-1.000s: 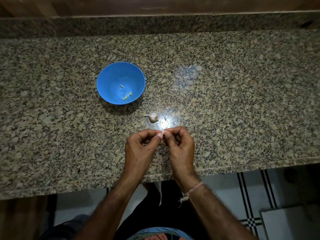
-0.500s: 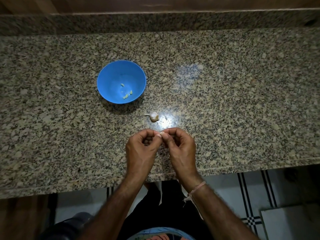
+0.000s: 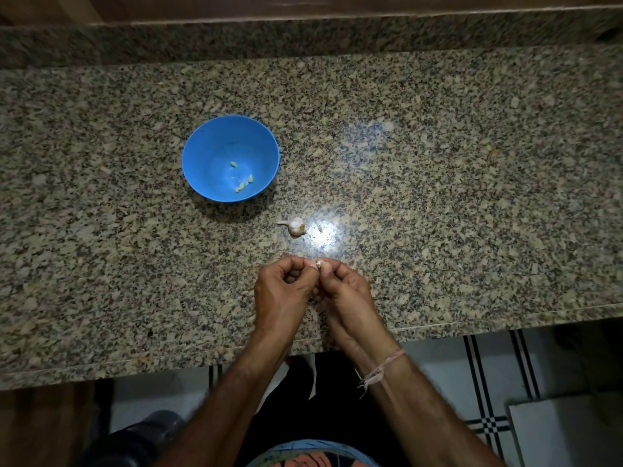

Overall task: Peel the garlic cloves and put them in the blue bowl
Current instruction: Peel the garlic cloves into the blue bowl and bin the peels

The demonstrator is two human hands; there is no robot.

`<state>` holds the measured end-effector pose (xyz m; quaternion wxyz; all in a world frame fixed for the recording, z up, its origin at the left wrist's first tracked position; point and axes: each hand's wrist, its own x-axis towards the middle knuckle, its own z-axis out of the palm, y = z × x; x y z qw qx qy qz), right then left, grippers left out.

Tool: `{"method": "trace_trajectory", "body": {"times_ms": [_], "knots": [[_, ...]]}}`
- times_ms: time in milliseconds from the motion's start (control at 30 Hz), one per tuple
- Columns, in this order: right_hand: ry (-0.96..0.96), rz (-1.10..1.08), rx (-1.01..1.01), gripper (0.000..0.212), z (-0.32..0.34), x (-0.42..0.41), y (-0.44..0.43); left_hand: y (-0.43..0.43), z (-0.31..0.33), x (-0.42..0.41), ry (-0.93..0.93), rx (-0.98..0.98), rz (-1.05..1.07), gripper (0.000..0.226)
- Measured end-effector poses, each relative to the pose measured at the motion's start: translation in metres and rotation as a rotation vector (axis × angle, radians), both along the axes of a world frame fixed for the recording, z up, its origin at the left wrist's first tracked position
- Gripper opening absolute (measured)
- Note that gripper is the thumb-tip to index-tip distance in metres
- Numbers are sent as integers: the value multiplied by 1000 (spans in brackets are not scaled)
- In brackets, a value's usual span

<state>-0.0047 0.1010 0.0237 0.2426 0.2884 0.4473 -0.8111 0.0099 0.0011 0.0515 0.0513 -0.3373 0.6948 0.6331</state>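
Observation:
A blue bowl (image 3: 215, 153) stands on the granite counter, left of centre, with three small peeled garlic cloves (image 3: 241, 186) on its bottom. A small garlic bulb (image 3: 295, 226) lies on the counter between the bowl and my hands. My left hand (image 3: 281, 294) and my right hand (image 3: 345, 293) meet just above the counter near its front edge. Their thumbs and fingertips pinch one small garlic clove (image 3: 319, 263) between them. Most of that clove is hidden by the fingers.
The speckled granite counter (image 3: 455, 197) runs the full width, with a raised back ledge (image 3: 303, 38) behind it. Its front edge (image 3: 472, 326) lies just under my wrists. A bright light reflection sits right of the bulb. Tiled floor shows below.
Both hands stay together on the clove, with only small shifts of the fingertips. The bowl and the bulb have not moved.

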Motion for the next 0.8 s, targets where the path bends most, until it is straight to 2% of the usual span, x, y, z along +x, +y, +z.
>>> {"method": "trace_trajectory", "body": {"times_ms": [100,200,267,400,500,633,800], "knots": [[79,45,30,9,2,0,7,1,1,1,-8,43,-13,12],[384,200,331,10,8,-6,22,-3,6,-1,3,-23,-63,13],[535,289,446,10,12,-11,29,-4,7,-4,5,-36,-70,11],[633,344,564,8,9,-17,32,-4,6,-5,11,-15,-69,9],[538,271,496,8,4,-16,28,-3,4,-5,0,24,-59,12],[203,37,124,11,0,-17,25,-3,-6,-3,-39,58,17,18],[96,42,35,14,-5,-21,34,-8,-21,3,-45,-132,-1,12]]}}
